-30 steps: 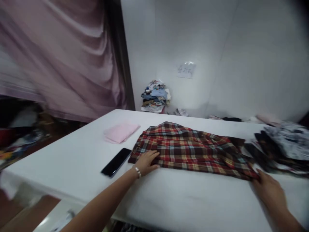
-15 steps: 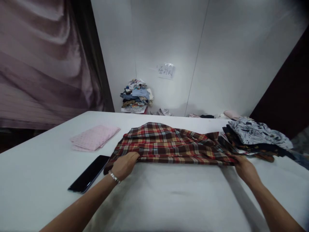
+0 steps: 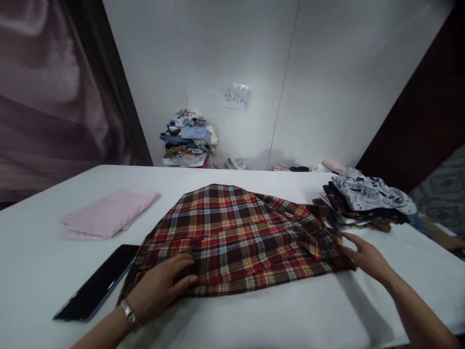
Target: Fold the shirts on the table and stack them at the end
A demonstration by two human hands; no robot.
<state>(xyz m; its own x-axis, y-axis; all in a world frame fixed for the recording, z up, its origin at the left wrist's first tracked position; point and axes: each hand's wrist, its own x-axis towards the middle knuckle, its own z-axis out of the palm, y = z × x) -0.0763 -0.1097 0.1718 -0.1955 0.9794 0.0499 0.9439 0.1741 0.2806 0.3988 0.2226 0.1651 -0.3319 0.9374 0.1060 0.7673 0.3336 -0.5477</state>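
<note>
A plaid shirt (image 3: 225,237) in red, brown and yellow lies folded across the white table in front of me, wrinkled toward its right end. My left hand (image 3: 160,288), with a bracelet at the wrist, rests on the shirt's near left part. Its thumb and fingers are apart, and it is open. At the right end of the cloth is my right hand (image 3: 365,257), also open, its fingers at the shirt's edge. Left of the shirt lies a black phone (image 3: 98,283), close to the cloth.
A folded pink cloth (image 3: 112,213) lies behind the phone. On the right of the white table (image 3: 276,317) sits a pile of patterned clothes (image 3: 374,194). Beyond the far edge stands a tall clothes stack (image 3: 189,140) by the wall, which bears a handwritten paper sign (image 3: 237,97).
Both hands have let go of the shirt's near edge and opened. That edge now lies nearer to me, and the shirt is spread wider. The whole view has shifted a little.
</note>
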